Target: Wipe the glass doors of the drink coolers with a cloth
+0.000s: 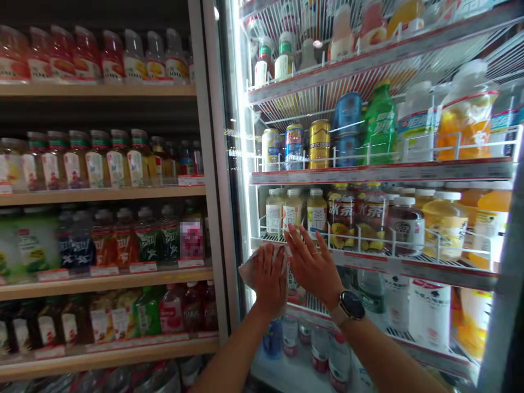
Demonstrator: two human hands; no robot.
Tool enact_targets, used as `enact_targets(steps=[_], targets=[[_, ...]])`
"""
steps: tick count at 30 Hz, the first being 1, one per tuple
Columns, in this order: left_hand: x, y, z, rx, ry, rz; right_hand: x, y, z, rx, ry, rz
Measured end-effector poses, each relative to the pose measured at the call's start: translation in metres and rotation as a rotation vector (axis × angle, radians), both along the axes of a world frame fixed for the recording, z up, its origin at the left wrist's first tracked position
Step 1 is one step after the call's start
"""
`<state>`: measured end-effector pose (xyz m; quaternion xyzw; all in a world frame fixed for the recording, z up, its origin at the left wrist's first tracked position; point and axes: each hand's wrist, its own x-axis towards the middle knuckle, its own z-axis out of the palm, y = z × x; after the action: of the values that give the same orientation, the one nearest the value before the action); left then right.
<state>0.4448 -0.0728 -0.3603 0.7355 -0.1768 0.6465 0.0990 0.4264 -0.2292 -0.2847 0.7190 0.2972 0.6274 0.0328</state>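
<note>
My left hand (270, 275) holds a pale, crumpled cloth (249, 271) with its fingers bent over it. Hand and cloth seem to be against the glass of a lit drinks fridge, near its left edge. Close by on the right, my right hand (314, 267) is raised with fingers stretched out and nothing in it; whether its palm touches the glass cannot be made out. That wrist wears a dark-faced watch (351, 304). Small tea bottles (292, 208) stand on the fridge shelf just beyond my fingertips.
Wire fridge shelves with price rails (380, 171) carry cans, a green bottle (380, 124) and large juice bottles (466, 114). Left of the dark door frame (210, 164), wooden shelves (102, 195) hold rows of bottled drinks. More bottles stand at the fridge bottom.
</note>
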Motion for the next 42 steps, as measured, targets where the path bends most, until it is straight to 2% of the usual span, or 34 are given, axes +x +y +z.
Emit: enact_targets(steps=[3,6,9,11,14,19,21,22,24,26,28,33,39,41,42], targets=[[-0.001,0.002,-0.018,0.023,0.019,0.020,0.000,0.000,0.000,0.005,-0.005,0.008],[-0.001,0.001,-0.027,0.012,0.027,-0.011,0.001,0.000,0.001,0.004,-0.006,0.006],[-0.002,-0.005,-0.029,-0.046,0.032,-0.039,0.001,0.001,0.001,0.004,0.015,0.020],[-0.004,-0.010,-0.022,-0.064,0.043,-0.059,-0.002,-0.001,0.003,0.001,0.025,0.047],[-0.007,-0.021,0.009,-0.031,0.041,-0.113,-0.013,-0.017,0.007,-0.023,0.037,0.092],[-0.007,-0.063,0.100,-0.013,0.008,-0.096,-0.036,-0.089,0.017,0.067,0.020,0.023],[-0.008,-0.087,0.130,-0.036,-0.009,-0.094,-0.040,-0.119,0.018,0.116,0.020,-0.029],[-0.009,-0.099,0.139,-0.037,-0.009,-0.100,-0.040,-0.131,0.017,0.141,0.027,-0.052],[-0.012,-0.118,0.144,-0.017,0.007,-0.117,-0.038,-0.147,0.012,0.178,0.034,-0.085],[-0.017,-0.130,0.135,0.019,0.034,-0.126,-0.033,-0.153,0.005,0.190,0.028,-0.105],[-0.021,-0.133,0.116,0.071,0.058,-0.119,-0.030,-0.151,-0.001,0.193,0.013,-0.118],[-0.026,-0.126,0.051,0.220,0.058,-0.049,-0.027,-0.146,-0.007,0.212,0.004,-0.121],[-0.033,-0.127,-0.040,0.237,0.023,-0.019,-0.026,-0.147,-0.006,0.235,-0.006,-0.134],[-0.036,-0.126,-0.062,0.228,0.038,-0.040,-0.026,-0.146,-0.006,0.229,0.002,-0.143],[-0.036,-0.124,-0.066,0.231,0.041,-0.050,-0.025,-0.146,-0.005,0.225,0.003,-0.147]])
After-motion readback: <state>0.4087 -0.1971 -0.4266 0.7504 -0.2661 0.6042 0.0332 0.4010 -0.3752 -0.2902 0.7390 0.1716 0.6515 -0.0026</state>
